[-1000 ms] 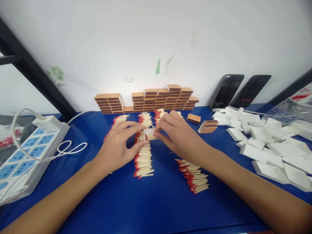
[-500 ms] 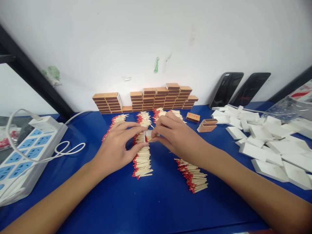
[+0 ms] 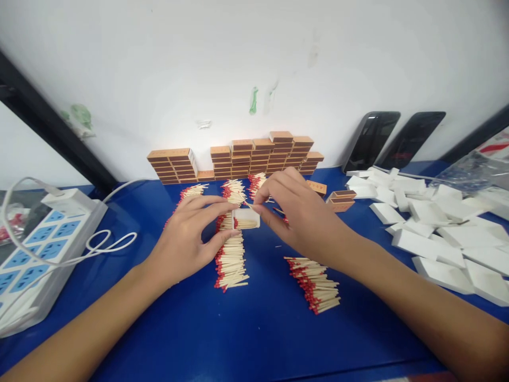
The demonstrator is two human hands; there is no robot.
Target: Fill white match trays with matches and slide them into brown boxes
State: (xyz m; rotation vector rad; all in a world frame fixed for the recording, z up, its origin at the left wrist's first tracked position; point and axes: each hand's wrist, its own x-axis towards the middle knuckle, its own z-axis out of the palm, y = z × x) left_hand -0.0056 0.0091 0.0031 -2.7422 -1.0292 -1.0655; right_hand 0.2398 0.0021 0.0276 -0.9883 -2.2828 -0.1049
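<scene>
A small white matchbox tray [image 3: 254, 218] with several red-tipped matches [image 3: 244, 224] inside is gripped at its left end by the thumb and fingers of my left hand [image 3: 191, 233]. Just above the tray's upper right edge, my right hand [image 3: 288, 207] pinches a match [image 3: 249, 205] between thumb and forefinger. Under and in front of the tray lies a row of loose matches [image 3: 231, 262], heads to the left. Another heap of matches [image 3: 316, 286] sits below my right wrist. More match rows, partly hidden by my hands, lie behind.
Stacked brown matchboxes [image 3: 260, 156] line the white wall, with a few more matchboxes [image 3: 341, 201] at their right. White empty trays [image 3: 433, 223] are heaped on the right. Two black phones [image 3: 371, 140] lean on the wall. A corded power strip [image 3: 51, 249] stands at left.
My right hand has lifted out of the tray, up and slightly right, and now shows a match in its pinch. Matches inside the tray have come into view. My left hand keeps its grip.
</scene>
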